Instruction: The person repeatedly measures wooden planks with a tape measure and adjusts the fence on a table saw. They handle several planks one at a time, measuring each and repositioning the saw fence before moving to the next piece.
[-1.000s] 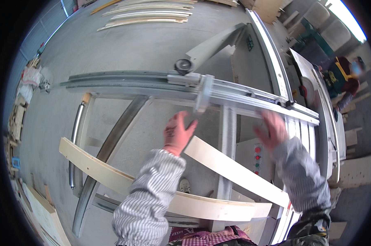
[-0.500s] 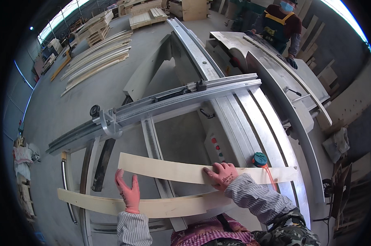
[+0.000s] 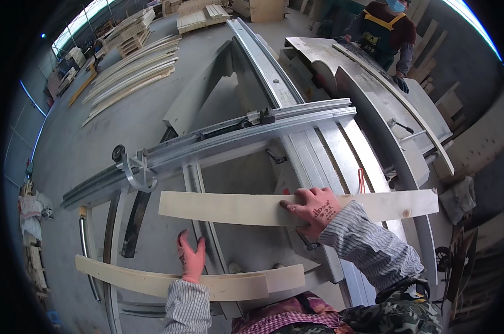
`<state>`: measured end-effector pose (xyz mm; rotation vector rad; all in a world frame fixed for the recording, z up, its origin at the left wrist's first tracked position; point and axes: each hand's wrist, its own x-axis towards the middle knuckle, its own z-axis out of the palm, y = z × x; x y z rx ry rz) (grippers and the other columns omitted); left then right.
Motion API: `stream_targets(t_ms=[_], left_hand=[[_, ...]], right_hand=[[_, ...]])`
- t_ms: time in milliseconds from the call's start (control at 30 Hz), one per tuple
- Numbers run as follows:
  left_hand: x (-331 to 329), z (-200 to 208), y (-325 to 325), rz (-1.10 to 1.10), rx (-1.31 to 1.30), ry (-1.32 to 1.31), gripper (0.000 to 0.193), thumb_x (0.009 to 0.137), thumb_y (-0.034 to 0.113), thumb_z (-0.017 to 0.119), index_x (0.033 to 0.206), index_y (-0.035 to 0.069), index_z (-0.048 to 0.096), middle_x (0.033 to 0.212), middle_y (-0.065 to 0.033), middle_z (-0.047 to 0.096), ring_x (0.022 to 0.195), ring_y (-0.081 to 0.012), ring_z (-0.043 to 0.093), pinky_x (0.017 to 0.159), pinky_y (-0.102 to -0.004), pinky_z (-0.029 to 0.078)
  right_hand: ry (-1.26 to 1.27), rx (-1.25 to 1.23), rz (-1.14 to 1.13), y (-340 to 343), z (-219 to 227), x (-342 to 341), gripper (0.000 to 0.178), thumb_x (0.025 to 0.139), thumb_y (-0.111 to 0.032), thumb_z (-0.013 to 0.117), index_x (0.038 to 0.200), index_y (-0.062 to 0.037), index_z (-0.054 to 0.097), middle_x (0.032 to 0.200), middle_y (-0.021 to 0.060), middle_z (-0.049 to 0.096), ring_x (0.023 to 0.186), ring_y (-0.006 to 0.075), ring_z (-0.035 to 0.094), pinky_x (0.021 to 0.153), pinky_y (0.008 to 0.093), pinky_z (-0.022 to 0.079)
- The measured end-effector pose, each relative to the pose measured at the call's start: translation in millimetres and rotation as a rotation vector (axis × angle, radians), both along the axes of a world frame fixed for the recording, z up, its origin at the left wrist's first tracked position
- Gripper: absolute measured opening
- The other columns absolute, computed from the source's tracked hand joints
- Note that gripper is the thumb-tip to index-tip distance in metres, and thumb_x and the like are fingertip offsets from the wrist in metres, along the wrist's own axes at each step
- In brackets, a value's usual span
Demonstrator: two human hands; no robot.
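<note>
A pale wooden board (image 3: 235, 208) lies crosswise over the machine's frame and sliding table, with its right end reaching past the table. My right hand (image 3: 317, 210), in a pink glove, grips it right of its middle, fingers over the top face. Apart from this board, my left hand (image 3: 192, 257), also pink-gloved, is open with fingers spread and holds nothing. It hovers beside the far edge of two overlapping wooden boards (image 3: 135, 278), which rest across the near side of the frame. An orange strap (image 3: 361, 181) shows beyond the held board.
A metal fence (image 3: 207, 142) with a clamp-like stop (image 3: 138, 170) spans the frame. At the far right, a person (image 3: 382, 39) stands behind a metal table (image 3: 369, 83) bearing a long wooden strip. Several wooden strips (image 3: 132, 75) lie on the floor at the far left.
My right hand has moved the held board away from me and rightward, covering the teal tape measure. My left hand has dropped away from the board's left end, toward the near boards.
</note>
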<state>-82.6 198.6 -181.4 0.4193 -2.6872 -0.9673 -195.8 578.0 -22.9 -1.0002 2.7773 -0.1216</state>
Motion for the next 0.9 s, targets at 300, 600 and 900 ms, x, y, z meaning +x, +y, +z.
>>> stream_targets(t_ms=[300,600,900], left_hand=[[-77.9,-56.3,1.5,0.326,0.283,-0.158,0.071,0.092,0.053,0.059,0.129,-0.005,0.046,0.123,-0.0338,0.057,0.116,-0.0491,0.055,0.097,-0.0499,0.045],[-78.6,-28.6,16.2,0.411,0.17,-0.364,0.067,0.091,0.064,0.052,0.103,-0.002,0.06,0.104,-0.0288,0.066,0.102,-0.0477,0.061,0.087,-0.0533,0.048],[-78.0,-33.4,12.2,0.398,0.135,-0.259,0.053,0.093,0.052,0.056,0.095,0.0,0.062,0.09,-0.0271,0.067,0.09,-0.0479,0.063,0.078,-0.0545,0.049]], right_hand=[[0.068,0.056,0.015,0.6,-62.1,-124.4,0.077,0.068,-0.038,0.082,0.138,-0.0344,0.052,0.138,0.0147,0.048,0.124,0.0344,0.049,0.104,0.0504,0.037],[0.039,0.012,0.082,-38.3,-122.4,-185.9,0.08,0.067,-0.033,0.081,0.141,-0.0358,0.049,0.143,0.0148,0.044,0.129,0.0356,0.044,0.109,0.0508,0.034],[0.136,0.041,0.16,-60.4,-163.2,-219.3,0.063,0.073,-0.038,0.077,0.133,-0.0341,0.058,0.141,0.0191,0.045,0.129,0.041,0.043,0.107,0.0547,0.035]])
